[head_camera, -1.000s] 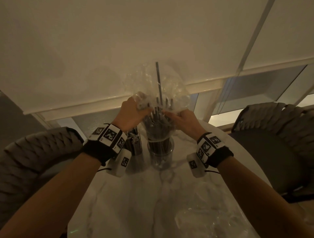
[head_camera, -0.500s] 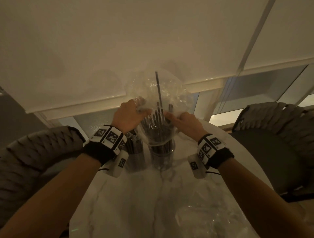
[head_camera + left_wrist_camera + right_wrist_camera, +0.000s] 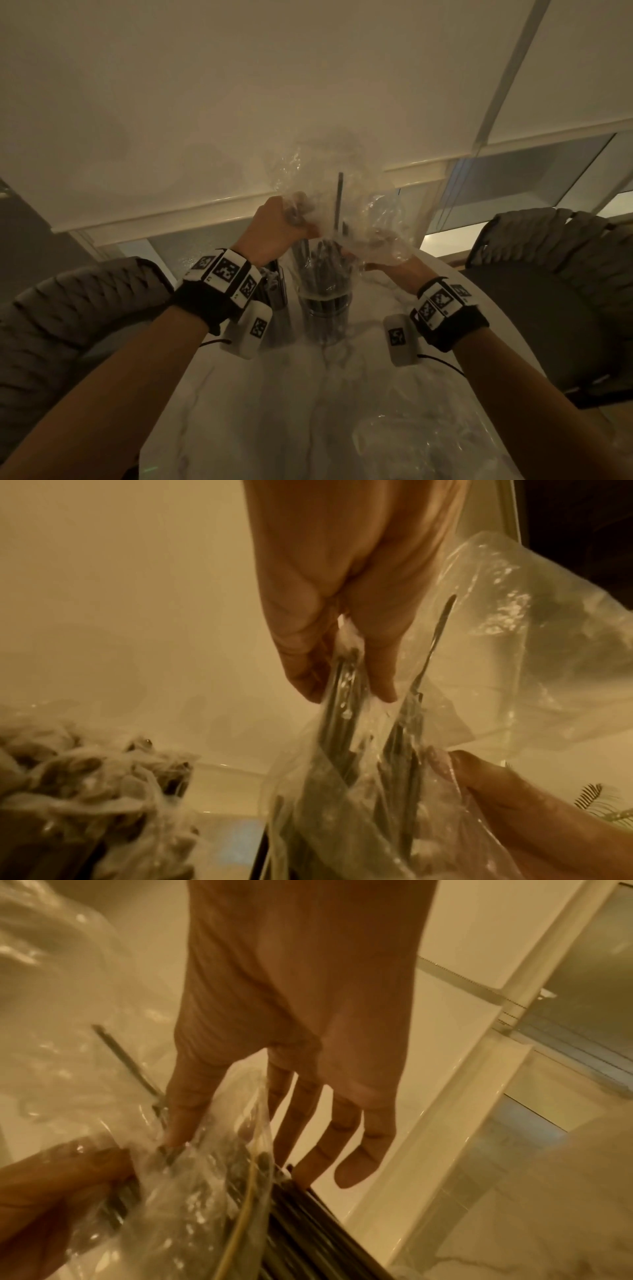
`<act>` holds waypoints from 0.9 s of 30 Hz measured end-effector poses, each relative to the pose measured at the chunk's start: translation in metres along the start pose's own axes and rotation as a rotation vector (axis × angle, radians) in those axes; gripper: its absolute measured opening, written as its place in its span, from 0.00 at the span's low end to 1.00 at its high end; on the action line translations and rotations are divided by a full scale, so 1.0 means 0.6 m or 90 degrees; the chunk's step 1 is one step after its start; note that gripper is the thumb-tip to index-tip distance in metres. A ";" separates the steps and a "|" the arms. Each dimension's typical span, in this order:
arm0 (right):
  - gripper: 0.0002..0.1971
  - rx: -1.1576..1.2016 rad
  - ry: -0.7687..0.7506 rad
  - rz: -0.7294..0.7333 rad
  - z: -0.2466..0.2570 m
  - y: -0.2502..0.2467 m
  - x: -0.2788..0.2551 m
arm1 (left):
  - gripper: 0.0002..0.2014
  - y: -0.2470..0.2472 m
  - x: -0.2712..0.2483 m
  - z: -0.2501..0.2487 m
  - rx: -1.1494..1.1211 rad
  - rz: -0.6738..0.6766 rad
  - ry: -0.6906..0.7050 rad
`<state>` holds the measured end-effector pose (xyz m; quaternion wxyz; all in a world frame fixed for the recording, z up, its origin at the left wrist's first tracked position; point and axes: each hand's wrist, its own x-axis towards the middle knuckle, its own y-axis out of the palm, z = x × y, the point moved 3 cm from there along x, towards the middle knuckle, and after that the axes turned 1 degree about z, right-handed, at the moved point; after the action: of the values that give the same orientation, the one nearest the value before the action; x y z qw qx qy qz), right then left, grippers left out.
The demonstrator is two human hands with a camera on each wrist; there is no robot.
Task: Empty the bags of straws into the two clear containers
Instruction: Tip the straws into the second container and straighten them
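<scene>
Both hands hold a clear plastic bag (image 3: 346,178) upside down over a clear container (image 3: 325,315) packed with dark straws (image 3: 323,270). My left hand (image 3: 274,229) pinches the bag and a few straws through it (image 3: 342,674). At the bag's lower right edge, my right hand (image 3: 380,265) pinches the plastic (image 3: 219,1123) between thumb and fingers. One lone straw (image 3: 339,202) stands upright inside the bag. A second clear container (image 3: 278,291) with straws stands just left, partly hidden by my left wrist.
The round marble table (image 3: 274,411) carries a crumpled empty clear bag (image 3: 428,445) at the near right. Woven grey chairs flank the table on the left (image 3: 68,315) and on the right (image 3: 555,274). A white blind and a window sill lie behind.
The lone upright straw has slid lower inside the bag. The bag's loose top has flopped to the right, and more plastic is bunched in my right hand.
</scene>
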<state>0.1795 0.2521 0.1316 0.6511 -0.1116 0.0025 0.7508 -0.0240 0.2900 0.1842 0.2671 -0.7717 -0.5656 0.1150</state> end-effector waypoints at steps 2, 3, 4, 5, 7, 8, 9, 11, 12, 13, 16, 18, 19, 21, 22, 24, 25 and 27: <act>0.14 0.046 -0.021 -0.012 -0.008 0.002 0.006 | 0.22 0.003 0.001 -0.005 -0.021 -0.004 -0.022; 0.12 0.067 -0.027 -0.020 -0.013 0.000 0.010 | 0.21 0.006 0.001 -0.007 -0.023 -0.001 -0.034; 0.15 0.102 -0.033 -0.022 -0.016 0.000 0.013 | 0.22 0.009 0.003 -0.007 -0.020 0.012 -0.045; 0.18 0.127 -0.021 -0.029 -0.026 -0.008 0.020 | 0.24 0.012 0.003 -0.006 -0.013 0.040 -0.054; 0.16 0.107 0.022 -0.019 -0.038 -0.021 0.023 | 0.26 0.022 0.004 -0.003 0.005 0.107 -0.063; 0.15 0.035 0.056 -0.015 -0.052 -0.027 0.028 | 0.23 0.027 0.002 -0.005 0.022 0.129 -0.056; 0.16 -0.047 0.089 -0.012 -0.064 -0.035 0.031 | 0.20 0.032 0.001 -0.009 0.042 0.138 -0.044; 0.21 -0.058 0.079 -0.015 -0.075 -0.036 0.036 | 0.16 0.040 0.005 -0.011 0.057 0.110 -0.018; 0.22 -0.038 0.050 -0.012 -0.073 -0.034 0.038 | 0.15 0.042 0.005 -0.016 0.051 0.094 -0.013; 0.23 -0.046 0.030 -0.014 -0.071 -0.034 0.043 | 0.16 0.045 0.004 -0.023 0.033 0.082 -0.002; 0.19 -0.023 -0.027 -0.028 -0.042 -0.022 0.048 | 0.26 0.046 0.002 -0.045 -0.038 0.069 0.014; 0.14 0.009 -0.049 -0.083 -0.038 -0.025 0.054 | 0.33 0.042 0.003 -0.044 -0.047 0.065 0.007; 0.13 0.035 -0.060 -0.104 -0.038 -0.029 0.055 | 0.36 0.040 0.004 -0.041 -0.030 0.051 -0.011; 0.16 0.100 -0.083 -0.104 -0.038 -0.034 0.057 | 0.41 0.031 0.004 -0.031 0.033 0.027 -0.055; 0.18 0.123 -0.094 -0.099 -0.031 -0.034 0.051 | 0.38 0.027 0.003 -0.027 0.051 0.021 -0.070; 0.19 0.156 -0.116 -0.084 -0.025 -0.033 0.047 | 0.27 0.020 0.003 -0.018 0.062 0.011 -0.084; 0.19 0.184 -0.120 -0.073 -0.032 -0.033 0.051 | 0.23 0.017 -0.001 -0.019 0.069 0.006 -0.082; 0.23 0.197 -0.114 -0.061 -0.037 -0.030 0.053 | 0.24 0.013 -0.004 -0.018 0.080 -0.007 -0.085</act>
<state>0.1970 0.2823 0.1069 0.6933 0.0569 0.0547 0.7163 -0.0131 0.2828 0.1887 0.2776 -0.7409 -0.5780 0.1999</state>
